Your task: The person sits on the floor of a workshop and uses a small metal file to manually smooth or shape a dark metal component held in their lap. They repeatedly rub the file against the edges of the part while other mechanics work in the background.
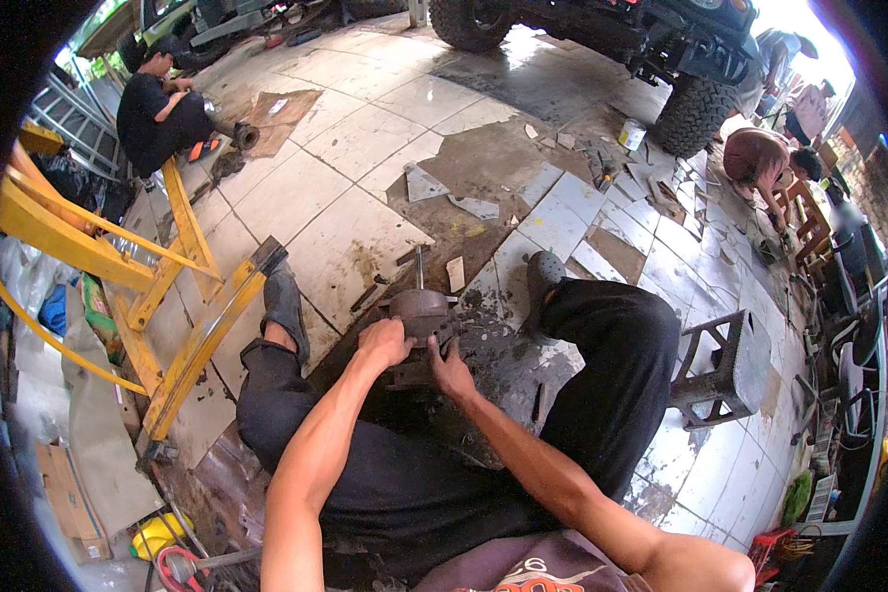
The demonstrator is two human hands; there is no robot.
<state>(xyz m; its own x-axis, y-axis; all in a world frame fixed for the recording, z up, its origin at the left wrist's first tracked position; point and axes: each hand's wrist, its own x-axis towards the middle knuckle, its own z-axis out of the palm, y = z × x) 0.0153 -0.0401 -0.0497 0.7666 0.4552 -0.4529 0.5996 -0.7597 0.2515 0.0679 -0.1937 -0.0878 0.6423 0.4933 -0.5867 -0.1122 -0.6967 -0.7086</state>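
Between my feet on the floor stands a heavy dark metal part (421, 304) with a rounded body and a blocky lower section. A bright metal shaft (419, 268) rises from its far side. My left hand (386, 341) is closed at the part's near left side. Against its near right side lies my right hand (451, 371), thumb and fingers bent around the edge. The undersides of both hands are hidden, and I cannot make out any small piece in them. Dark tools or bars (370, 294) lie on the floor just left of the part.
A yellow steel frame (192, 355) stands on my left, a black step stool (725, 370) on my right. Broken tiles (474, 207) litter the floor ahead. One person (158, 113) sits far left; another (760, 163) bends far right. A vehicle's tyre (699, 116) stands beyond.
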